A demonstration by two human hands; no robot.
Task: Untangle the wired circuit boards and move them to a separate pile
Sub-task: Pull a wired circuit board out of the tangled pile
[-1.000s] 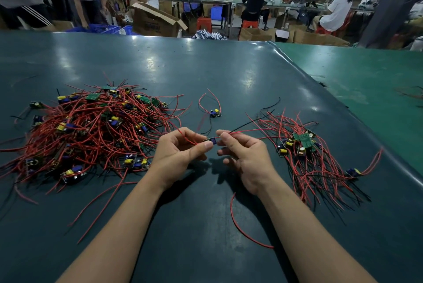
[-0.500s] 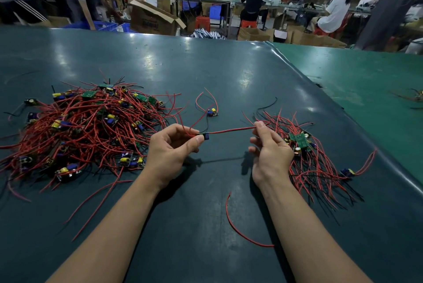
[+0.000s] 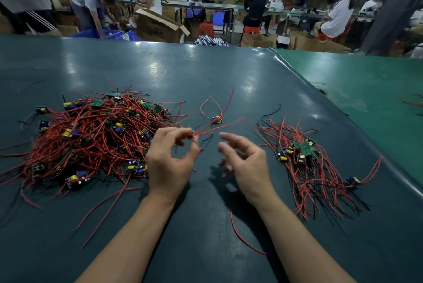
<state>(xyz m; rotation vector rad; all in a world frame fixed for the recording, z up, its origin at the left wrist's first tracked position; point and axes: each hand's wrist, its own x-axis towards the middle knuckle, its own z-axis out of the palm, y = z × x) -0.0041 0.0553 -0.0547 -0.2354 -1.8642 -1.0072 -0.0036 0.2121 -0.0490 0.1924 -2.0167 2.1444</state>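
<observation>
A big tangle of red-wired circuit boards [image 3: 91,136] lies on the left of the dark green table [image 3: 206,76]. A smaller sorted pile [image 3: 304,161] lies on the right. My left hand [image 3: 169,161] pinches one small wired board [image 3: 191,136] between thumb and fingertips, its red wires [image 3: 219,125] trailing up and right. My right hand [image 3: 247,161] hovers beside it, blurred, fingers loosely curled and holding nothing. One single board [image 3: 217,119] with looped red wires rests just beyond my hands.
A loose red wire [image 3: 242,239] curves on the table under my right forearm. A lighter green table [image 3: 366,81] adjoins on the right. Behind stand cardboard boxes [image 3: 158,26], blue crates and several people at other benches.
My right hand has let go of the red wire it was pulling out and come back toward the left hand. The left hand still holds the board.
</observation>
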